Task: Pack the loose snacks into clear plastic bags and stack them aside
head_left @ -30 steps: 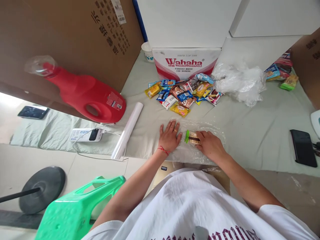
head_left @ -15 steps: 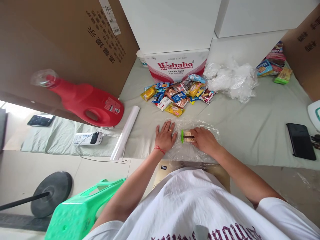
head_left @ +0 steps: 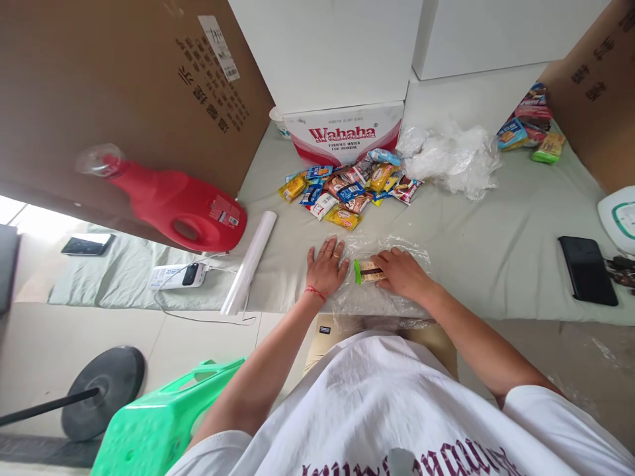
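Observation:
My left hand (head_left: 325, 268) lies flat on the cloth with its fingers spread, at the left edge of a sheet of clear plastic film (head_left: 364, 304). On that film is a small wrapped biscuit pack (head_left: 368, 271) with a bright green end. My right hand (head_left: 401, 274) is closed around the right part of the pack, which hides that end. Just beyond my hands sits a pile of small wrapped snacks (head_left: 350, 192) in yellow, blue, brown and white.
Left of me are a film roll (head_left: 249, 264), a red jug (head_left: 183, 205) and a power bank (head_left: 177, 276). Crumpled plastic (head_left: 454, 158) and a Wahaha box (head_left: 346, 135) stand behind the snacks. A phone (head_left: 588, 271) lies right; a green stool (head_left: 153, 423) stands below left.
The view has shifted slightly. Both hands stay in nearly the same place, and the right one keeps hold of the biscuit pack on the film.

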### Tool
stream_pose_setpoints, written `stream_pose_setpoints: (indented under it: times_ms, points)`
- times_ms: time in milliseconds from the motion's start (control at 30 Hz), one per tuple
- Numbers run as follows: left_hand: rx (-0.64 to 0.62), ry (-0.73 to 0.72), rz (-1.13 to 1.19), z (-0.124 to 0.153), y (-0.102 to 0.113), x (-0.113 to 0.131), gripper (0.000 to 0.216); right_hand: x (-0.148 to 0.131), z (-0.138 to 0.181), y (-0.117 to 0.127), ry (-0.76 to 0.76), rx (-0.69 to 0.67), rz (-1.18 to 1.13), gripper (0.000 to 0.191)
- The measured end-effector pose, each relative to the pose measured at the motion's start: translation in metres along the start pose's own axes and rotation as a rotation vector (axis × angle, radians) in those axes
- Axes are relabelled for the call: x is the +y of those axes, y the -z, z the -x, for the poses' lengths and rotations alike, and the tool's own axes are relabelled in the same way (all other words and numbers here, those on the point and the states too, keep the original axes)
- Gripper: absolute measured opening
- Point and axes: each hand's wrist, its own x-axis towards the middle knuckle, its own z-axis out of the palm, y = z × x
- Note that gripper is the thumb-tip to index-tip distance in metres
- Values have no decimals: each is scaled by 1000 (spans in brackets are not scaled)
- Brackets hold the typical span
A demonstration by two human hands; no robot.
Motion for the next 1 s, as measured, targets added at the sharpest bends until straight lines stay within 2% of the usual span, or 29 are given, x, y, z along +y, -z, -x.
stream_pose_setpoints:
  times_ms: [100, 167, 233, 300, 333, 433, 467, 533, 633, 700, 767, 867, 933, 1000]
  points:
    - [55, -4, 89, 1, 2, -9, 59, 12, 20, -2, 36, 134, -128, 58]
    - [188, 7, 156, 9, 4, -18, 60, 20, 48, -4, 32, 250, -206, 47]
    - [360, -7, 189, 26, 6, -26, 59, 25, 83, -10, 8, 324, -240, 39]
    - [420, -133, 195, 51, 8, -31, 53, 27, 116, -23, 16, 320, -236, 38]
    - [359, -256, 202, 64, 8, -31, 50, 27, 130, -31, 42, 292, -225, 41]
    - [-12, -646, 222, 96, 7, -30, 46, 28, 153, -60, 99, 212, -181, 42]
    - [-110, -720, 219, 101, 6, -29, 46, 30, 155, -69, 93, 212, -176, 39]
    - [-189, -764, 206, 106, 3, -30, 45, 35, 151, -78, 64, 235, -209, 34]
    - [-149, -703, 231, 101, 0, -34, 34, 45, 137, -66, 31, 220, -360, 33]
    - [-119, -650, 321, 95, 2, -34, 25, 52, 126, -45, -15, 185, -468, 35]
    - [-84, -547, 461, 86, 9, -32, 26, 58, 112, -22, -81, 158, -572, 36]
    - [-40, -216, 613, 66, 20, -26, 35, 72, 86, 1, -152, 156, -696, 39]
    - [-40, 63, 610, 46, 24, -24, 37, 82, 64, 4, -189, 177, -691, 42]
    - [-8, 268, 532, 25, 23, -26, 29, 92, 44, 1, -235, 172, -594, 39]
